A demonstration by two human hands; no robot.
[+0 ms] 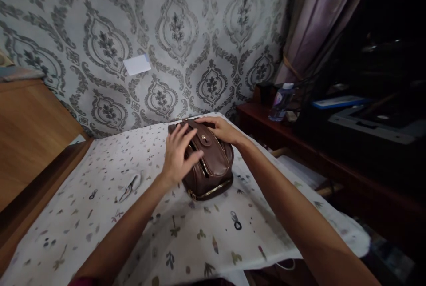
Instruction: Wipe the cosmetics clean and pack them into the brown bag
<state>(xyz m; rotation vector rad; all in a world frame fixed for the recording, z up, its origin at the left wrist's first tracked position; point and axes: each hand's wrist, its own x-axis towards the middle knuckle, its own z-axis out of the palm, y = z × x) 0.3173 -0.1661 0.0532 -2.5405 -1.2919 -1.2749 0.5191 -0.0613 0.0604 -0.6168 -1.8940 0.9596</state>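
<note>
A dark brown leather-like bag (217,158) with gold zips and a small gold clasp rests on the patterned white cloth (149,228). The zip along its upper left side is parted, showing a dark gap. Over that side is my left hand (178,155), slightly blurred, its fingers spread and thumb apart; whether it touches the leather is unclear. My right hand (224,130) lies against the bag's far right top, fingers curved over the edge and holding it. Its fingertips are partly hidden from view.
Left of the bag lies a small crumpled whitish item (130,184). A wooden panel (36,130) borders the left side, and patterned wallpaper is behind. On the dark red desk (248,110) at right stands a clear bottle (281,103) with a white cap, below a mauve curtain (316,15).
</note>
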